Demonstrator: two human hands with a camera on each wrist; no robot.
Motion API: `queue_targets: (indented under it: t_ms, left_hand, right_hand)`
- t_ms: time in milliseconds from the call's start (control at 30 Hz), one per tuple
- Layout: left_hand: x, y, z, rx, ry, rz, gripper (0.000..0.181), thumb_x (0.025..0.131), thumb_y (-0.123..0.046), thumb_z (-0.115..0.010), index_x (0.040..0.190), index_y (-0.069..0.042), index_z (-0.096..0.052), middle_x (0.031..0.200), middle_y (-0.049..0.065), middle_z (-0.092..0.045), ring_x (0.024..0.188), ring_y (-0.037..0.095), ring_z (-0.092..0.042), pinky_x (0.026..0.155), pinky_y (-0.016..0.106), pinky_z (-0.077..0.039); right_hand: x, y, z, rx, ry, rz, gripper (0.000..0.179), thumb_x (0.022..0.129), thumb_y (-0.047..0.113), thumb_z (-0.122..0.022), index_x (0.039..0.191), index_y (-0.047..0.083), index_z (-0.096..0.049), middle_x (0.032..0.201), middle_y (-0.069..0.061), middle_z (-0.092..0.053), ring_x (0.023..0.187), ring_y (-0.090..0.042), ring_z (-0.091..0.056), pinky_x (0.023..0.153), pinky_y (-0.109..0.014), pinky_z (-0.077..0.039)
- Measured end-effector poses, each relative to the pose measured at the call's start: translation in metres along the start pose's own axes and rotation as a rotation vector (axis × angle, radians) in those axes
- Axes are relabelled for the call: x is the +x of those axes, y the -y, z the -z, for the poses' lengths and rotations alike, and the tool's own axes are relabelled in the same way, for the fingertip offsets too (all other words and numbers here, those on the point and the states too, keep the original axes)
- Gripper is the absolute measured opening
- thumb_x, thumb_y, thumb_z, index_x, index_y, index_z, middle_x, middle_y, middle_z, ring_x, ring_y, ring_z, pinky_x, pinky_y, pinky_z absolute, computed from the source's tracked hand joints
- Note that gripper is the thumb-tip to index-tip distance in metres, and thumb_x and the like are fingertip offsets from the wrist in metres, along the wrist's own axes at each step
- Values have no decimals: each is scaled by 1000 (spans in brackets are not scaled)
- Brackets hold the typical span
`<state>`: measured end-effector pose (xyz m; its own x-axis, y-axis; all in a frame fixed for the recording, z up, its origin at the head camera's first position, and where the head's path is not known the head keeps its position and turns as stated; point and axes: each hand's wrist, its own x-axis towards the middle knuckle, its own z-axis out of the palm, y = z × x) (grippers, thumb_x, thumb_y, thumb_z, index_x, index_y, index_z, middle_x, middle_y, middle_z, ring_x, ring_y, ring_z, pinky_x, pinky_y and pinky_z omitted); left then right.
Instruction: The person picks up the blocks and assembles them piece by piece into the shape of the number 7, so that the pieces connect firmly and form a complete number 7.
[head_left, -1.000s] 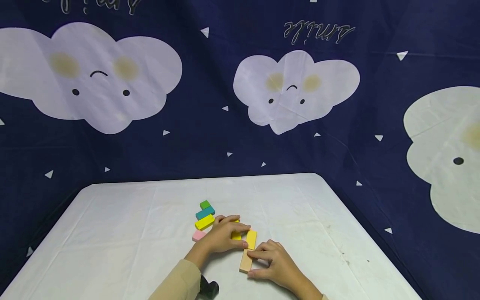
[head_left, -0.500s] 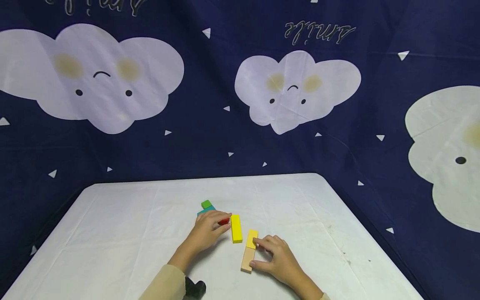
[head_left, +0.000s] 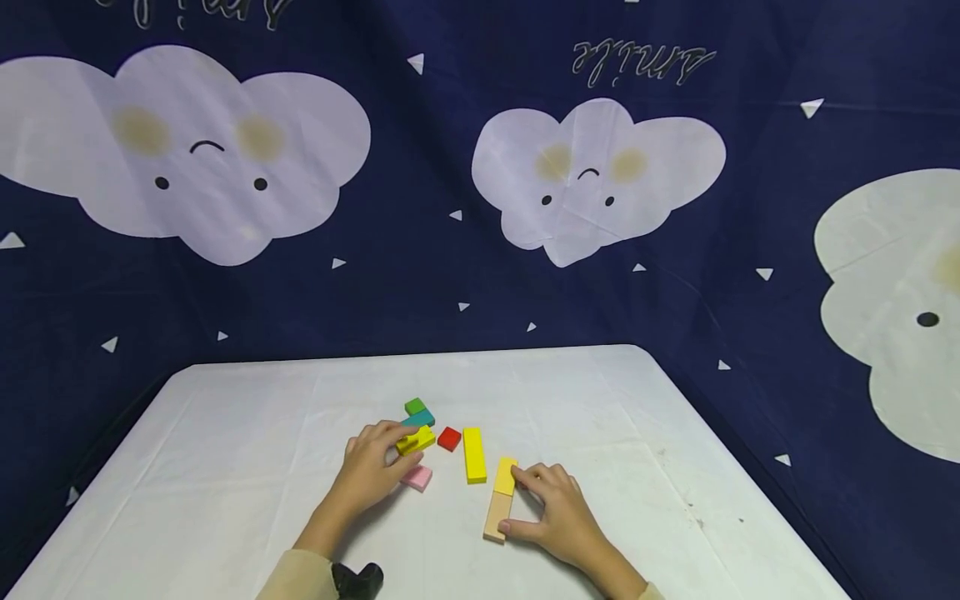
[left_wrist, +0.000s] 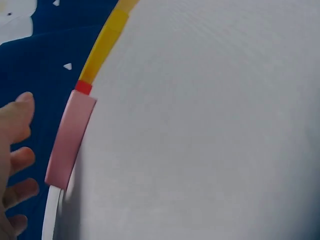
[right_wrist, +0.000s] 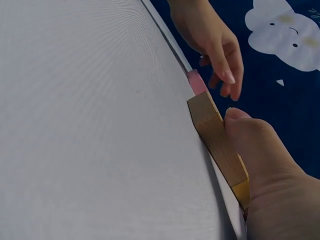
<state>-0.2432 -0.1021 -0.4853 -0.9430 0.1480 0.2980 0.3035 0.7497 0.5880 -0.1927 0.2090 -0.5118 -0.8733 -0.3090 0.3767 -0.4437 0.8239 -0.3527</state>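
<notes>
My right hand [head_left: 558, 517] rests beside a plain wooden block [head_left: 497, 515] and a yellow block [head_left: 505, 475] lying end to end. Its thumb touches the wooden block's side and its index fingertip the yellow one; in the right wrist view the thumb [right_wrist: 240, 117] lies along the wood. My left hand [head_left: 367, 468] hovers, fingers spread, over the loose blocks, holding nothing. Under and near its fingertips are another yellow block [head_left: 422, 440], a pink block [head_left: 418, 477] and a partly covered teal block [head_left: 422, 417]. A small red block [head_left: 449, 438] lies just right of them.
A long yellow block [head_left: 474, 455] lies between the hands. A small green block [head_left: 415, 406] touches the teal one at the back. The white-covered table [head_left: 225, 467] ends at a dark blue cloud-patterned curtain [head_left: 420, 308]. Something black [head_left: 358, 581] sits at the left wrist.
My left hand has drawn back leftward from the yellow blocks, past the red block, uncovering it. My right index fingertip has shifted from the wooden block up to the yellow one.
</notes>
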Motion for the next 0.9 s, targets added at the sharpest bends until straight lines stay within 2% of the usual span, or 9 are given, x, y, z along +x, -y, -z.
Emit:
queue_targets:
  t_ms: [233,400,567,700,900]
  left_hand:
    - [-10,11,2,-1,-11,77,39,91,-32,-70,128,-21,-66,126,4,-64,119,26,-54,94,46,-35]
    - [-16,14,1,15,-27,103,42,91,-33,-69,129,-17,-65,120,4,-66,112,25,-55,91,46,-38]
    - [-20,15,-2,62,-48,116,52,84,-44,-74,128,-17,-64,109,1,-65,100,19,-53,90,46,-42]
    - [-23,10,-3,107,-33,128,61,76,-56,-77,122,-19,-63,97,-4,-62,90,15,-50,86,43,-42]
    - [-25,3,-10,163,-17,122,68,68,-64,-79,115,-19,-62,105,-3,-67,91,15,-52,87,42,-43]
  right_hand:
    - [1,1,1,14,20,1,85,72,76,-67,134,17,-64,113,15,-62,96,-1,-44,83,-30,-39]
    - [1,2,1,15,21,-1,86,72,76,-68,134,16,-64,112,17,-61,95,0,-44,83,-29,-39]
    - [1,3,2,23,21,1,86,72,75,-69,133,14,-64,112,18,-60,94,0,-43,83,-29,-38]
    - [1,4,2,29,23,5,86,73,74,-69,134,13,-63,113,17,-60,95,1,-43,83,-29,-38]
    - [0,3,1,29,26,11,86,74,74,-69,134,13,-63,114,18,-59,95,1,-43,84,-30,-38]
